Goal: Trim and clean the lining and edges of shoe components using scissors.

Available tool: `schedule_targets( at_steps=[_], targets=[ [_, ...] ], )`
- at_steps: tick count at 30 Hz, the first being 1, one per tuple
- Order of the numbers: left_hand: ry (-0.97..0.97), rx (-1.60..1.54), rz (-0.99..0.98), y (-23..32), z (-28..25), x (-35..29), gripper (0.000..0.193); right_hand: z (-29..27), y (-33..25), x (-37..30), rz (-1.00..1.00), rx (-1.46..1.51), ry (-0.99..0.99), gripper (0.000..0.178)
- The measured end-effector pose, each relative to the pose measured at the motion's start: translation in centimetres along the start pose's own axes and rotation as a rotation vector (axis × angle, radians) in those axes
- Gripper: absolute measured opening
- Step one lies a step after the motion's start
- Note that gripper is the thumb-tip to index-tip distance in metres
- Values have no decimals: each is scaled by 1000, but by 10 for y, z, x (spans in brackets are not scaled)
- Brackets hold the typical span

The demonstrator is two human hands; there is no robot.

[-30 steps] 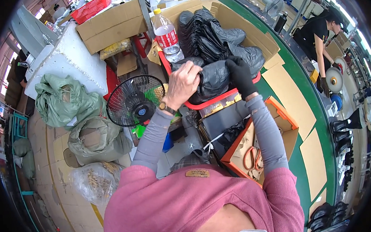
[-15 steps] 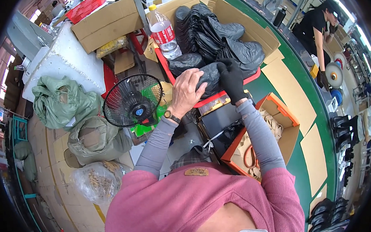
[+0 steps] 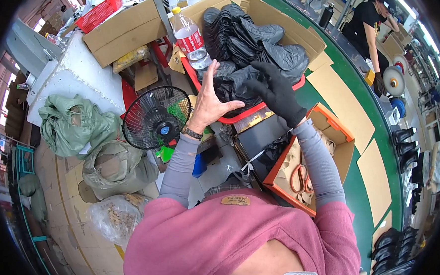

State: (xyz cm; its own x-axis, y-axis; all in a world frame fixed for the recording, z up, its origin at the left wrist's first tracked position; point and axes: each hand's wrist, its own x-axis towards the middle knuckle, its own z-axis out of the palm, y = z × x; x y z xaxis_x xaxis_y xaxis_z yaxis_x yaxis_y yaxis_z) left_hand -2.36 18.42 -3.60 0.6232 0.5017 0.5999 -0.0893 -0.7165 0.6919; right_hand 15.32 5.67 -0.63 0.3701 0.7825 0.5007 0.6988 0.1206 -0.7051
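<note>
My bare left hand (image 3: 209, 102) is raised at the front left of a red tray (image 3: 242, 117), fingers stretched up and thumb apart, holding nothing. In a black glove, my right hand (image 3: 281, 98) is at the tray's front right. Its fingers are spread over a bundle wrapped in thin black plastic (image 3: 231, 85); whether they touch it I cannot tell. More black-wrapped bundles (image 3: 244, 34) are heaped behind in the tray. A clear bottle with a red label and yellow cap (image 3: 190, 38) stands at the tray's left edge.
A black desk fan (image 3: 158, 118) stands left of my left arm. Beside my right forearm, an orange-rimmed box (image 3: 331, 126) holds tan pieces and red-handled scissors (image 3: 298, 178). Cardboard sheets (image 3: 345, 101) lie on the green table (image 3: 355, 195). A co-worker (image 3: 368, 27) is at the far right.
Both hands have come off the front black-wrapped bundle and moved apart. My left hand has opened upward, and the right hand's fingers have spread. The view has shifted slightly.
</note>
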Motion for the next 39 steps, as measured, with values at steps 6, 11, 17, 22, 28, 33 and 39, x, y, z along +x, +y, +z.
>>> schedule_targets(
  at_steps=[6,11,17,22,28,33,39],
  targets=[
    [-96,4,15,-21,14,-15,100,27,14,-7,-318,-378,-177,70],
    [-31,10,1,-39,8,-31,93,36,-6,10,-353,-432,-265,74],
    [0,18,16,-43,13,-25,98,63,-4,27,-364,-258,-228,56],
    [-8,-72,-4,-44,13,-26,99,55,-3,27,-308,-109,-203,47],
    [-21,-218,-101,-44,15,-29,98,65,8,15,-371,-304,-203,66],
    [-101,-52,35,-37,3,-28,100,64,2,10,-394,-387,-326,101],
    [-24,156,66,-50,16,-37,70,80,15,7,-426,-369,-307,107]
  ],
)
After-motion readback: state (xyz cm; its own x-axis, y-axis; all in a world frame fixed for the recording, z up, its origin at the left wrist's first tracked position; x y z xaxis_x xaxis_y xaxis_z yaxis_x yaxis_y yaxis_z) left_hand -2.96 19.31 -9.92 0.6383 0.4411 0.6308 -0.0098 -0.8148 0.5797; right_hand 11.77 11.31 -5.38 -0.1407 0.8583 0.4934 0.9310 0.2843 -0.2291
